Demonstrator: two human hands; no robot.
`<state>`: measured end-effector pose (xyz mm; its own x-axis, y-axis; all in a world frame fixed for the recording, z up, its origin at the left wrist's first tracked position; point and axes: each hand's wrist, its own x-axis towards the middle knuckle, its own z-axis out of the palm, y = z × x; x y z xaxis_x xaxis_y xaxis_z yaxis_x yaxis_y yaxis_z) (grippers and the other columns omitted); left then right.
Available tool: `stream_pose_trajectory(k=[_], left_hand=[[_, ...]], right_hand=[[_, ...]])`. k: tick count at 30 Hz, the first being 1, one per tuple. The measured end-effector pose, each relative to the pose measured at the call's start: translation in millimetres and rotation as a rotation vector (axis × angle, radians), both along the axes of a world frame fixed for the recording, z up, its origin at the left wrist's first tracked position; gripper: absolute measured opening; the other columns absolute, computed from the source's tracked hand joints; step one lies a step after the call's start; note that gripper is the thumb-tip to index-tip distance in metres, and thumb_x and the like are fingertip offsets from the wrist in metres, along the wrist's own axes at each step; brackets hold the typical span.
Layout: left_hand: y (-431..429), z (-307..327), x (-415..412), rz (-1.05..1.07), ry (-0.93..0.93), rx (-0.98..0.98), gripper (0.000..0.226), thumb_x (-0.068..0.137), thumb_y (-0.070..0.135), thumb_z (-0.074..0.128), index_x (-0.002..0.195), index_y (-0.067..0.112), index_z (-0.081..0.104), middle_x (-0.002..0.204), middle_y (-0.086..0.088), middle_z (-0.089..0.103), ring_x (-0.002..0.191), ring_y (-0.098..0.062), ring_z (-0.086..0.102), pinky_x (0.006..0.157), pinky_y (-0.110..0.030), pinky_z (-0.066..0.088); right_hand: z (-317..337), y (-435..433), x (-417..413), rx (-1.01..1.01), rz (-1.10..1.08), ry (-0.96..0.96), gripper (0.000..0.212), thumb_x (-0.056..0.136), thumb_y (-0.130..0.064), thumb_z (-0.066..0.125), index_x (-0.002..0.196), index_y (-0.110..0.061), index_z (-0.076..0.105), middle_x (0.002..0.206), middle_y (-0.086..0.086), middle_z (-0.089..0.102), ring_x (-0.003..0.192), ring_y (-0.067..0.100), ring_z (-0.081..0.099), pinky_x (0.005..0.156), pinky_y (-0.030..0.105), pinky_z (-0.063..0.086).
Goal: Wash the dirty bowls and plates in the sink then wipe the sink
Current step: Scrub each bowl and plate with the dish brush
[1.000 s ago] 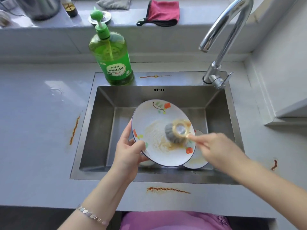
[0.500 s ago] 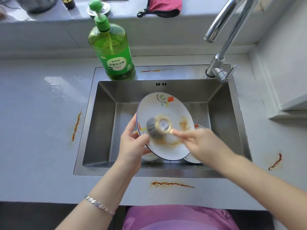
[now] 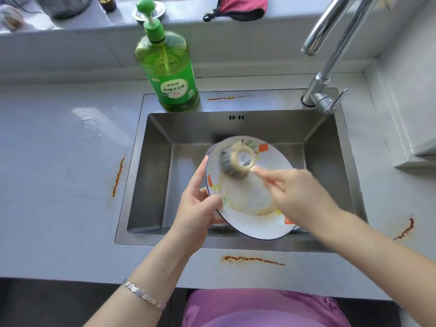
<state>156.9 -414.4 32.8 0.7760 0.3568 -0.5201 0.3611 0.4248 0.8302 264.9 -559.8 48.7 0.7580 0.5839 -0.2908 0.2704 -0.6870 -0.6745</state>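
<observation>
A white plate (image 3: 250, 204) with a blue rim and orange-green flower marks is tilted up over the steel sink (image 3: 151, 175). My left hand (image 3: 198, 208) grips its left edge. My right hand (image 3: 295, 197) holds the handle of a round grey dish brush (image 3: 236, 161), whose head presses on the plate's upper left part. Yellowish smears cover the plate's middle. Another dish lies under the plate, mostly hidden.
A green dish soap bottle (image 3: 167, 72) stands on the sink's back left rim. The chrome tap (image 3: 330, 67) rises at the back right. Orange-brown stains (image 3: 252, 259) mark the counter around the sink. A red cloth (image 3: 240, 7) lies on the back ledge.
The brush head has moved across the plate from its right middle, leftward, then up to the upper left. The yellow smear is thinner. My left hand still holds the plate.
</observation>
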Motion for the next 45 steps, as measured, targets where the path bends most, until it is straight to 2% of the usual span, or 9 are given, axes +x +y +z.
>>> stream_pose_trajectory(k=[6, 10, 15, 20, 24, 29, 36, 40, 45], left_hand=[[3, 1, -6, -0.025, -0.002, -0.004, 0.085, 0.060, -0.001, 0.043, 0.136, 0.037, 0.045, 0.092, -0.002, 0.066, 0.079, -0.018, 0.064, 0.053, -0.031, 0.053], [3, 0, -3, -0.017, 0.020, 0.001, 0.087, 0.057, -0.002, 0.043, 0.136, 0.035, 0.045, 0.090, 0.002, 0.068, 0.070, -0.014, 0.065, 0.051, -0.028, 0.051], [9, 4, -9, -0.071, 0.011, 0.011, 0.084, 0.058, -0.003, 0.043, 0.132, 0.036, 0.049, 0.085, -0.001, 0.063, 0.070, -0.017, 0.061, 0.049, -0.027, 0.051], [8, -2, -8, -0.075, 0.024, -0.033, 0.077, 0.059, -0.005, 0.042, 0.128, 0.026, 0.053, 0.088, -0.001, 0.067, 0.073, -0.015, 0.066, 0.051, -0.027, 0.051], [11, 2, -10, -0.117, 0.027, -0.023, 0.080, 0.056, -0.004, 0.040, 0.127, 0.032, 0.054, 0.087, -0.001, 0.064, 0.071, -0.016, 0.063, 0.050, -0.027, 0.050], [12, -1, -11, -0.122, 0.041, 0.026, 0.086, 0.056, -0.004, 0.041, 0.134, 0.031, 0.047, 0.090, 0.002, 0.067, 0.071, -0.015, 0.064, 0.050, -0.027, 0.050], [29, 0, -13, 0.018, 0.092, 0.110, 0.085, 0.065, -0.008, 0.046, 0.137, 0.036, 0.044, 0.090, 0.000, 0.065, 0.077, -0.021, 0.066, 0.050, -0.035, 0.054], [29, -4, -11, 0.033, 0.086, 0.141, 0.084, 0.072, -0.014, 0.044, 0.138, 0.037, 0.043, 0.085, 0.005, 0.067, 0.081, -0.022, 0.065, 0.051, -0.036, 0.055], [17, 0, -11, -0.087, 0.062, 0.134, 0.087, 0.060, 0.000, 0.049, 0.136, 0.042, 0.041, 0.083, 0.009, 0.069, 0.082, -0.025, 0.067, 0.061, -0.050, 0.055]], right_hand=[[7, -2, 11, -0.022, -0.010, -0.028, 0.034, 0.093, -0.020, 0.051, 0.117, -0.042, 0.060, 0.059, -0.014, 0.059, 0.055, 0.011, 0.049, 0.053, 0.020, 0.038], [10, 0, -22, -0.002, 0.183, 0.014, 0.038, 0.092, -0.014, 0.050, 0.122, -0.036, 0.058, 0.103, -0.003, 0.071, 0.090, 0.018, 0.063, 0.080, 0.031, 0.048], [4, -12, 12, -0.079, 0.047, -0.043, 0.039, 0.093, -0.018, 0.049, 0.116, -0.049, 0.057, 0.065, -0.012, 0.060, 0.052, 0.006, 0.048, 0.062, 0.026, 0.040], [8, 2, -33, 0.072, 0.240, -0.005, 0.042, 0.092, -0.012, 0.049, 0.125, -0.036, 0.055, 0.092, -0.002, 0.069, 0.085, 0.019, 0.059, 0.077, 0.033, 0.047], [-1, 0, -3, -0.030, 0.090, -0.122, 0.041, 0.093, -0.015, 0.047, 0.126, -0.039, 0.053, 0.085, -0.008, 0.061, 0.079, 0.017, 0.050, 0.067, 0.026, 0.036], [9, 3, -24, -0.037, 0.278, -0.102, 0.046, 0.095, -0.018, 0.041, 0.132, -0.044, 0.044, 0.100, 0.002, 0.063, 0.090, 0.023, 0.054, 0.078, 0.032, 0.046], [-17, -37, 13, -0.460, 0.240, -0.232, 0.047, 0.097, -0.022, 0.035, 0.133, -0.052, 0.038, 0.108, 0.004, 0.060, 0.102, 0.025, 0.055, 0.075, 0.032, 0.040], [-12, -41, -15, -0.310, 0.318, -0.098, 0.042, 0.097, -0.024, 0.036, 0.132, -0.047, 0.043, 0.104, 0.002, 0.063, 0.097, 0.021, 0.055, 0.072, 0.031, 0.039], [-14, -25, 23, -0.348, 0.182, -0.261, 0.046, 0.095, -0.023, 0.034, 0.132, -0.050, 0.040, 0.100, 0.009, 0.060, 0.098, 0.032, 0.056, 0.078, 0.035, 0.044]])
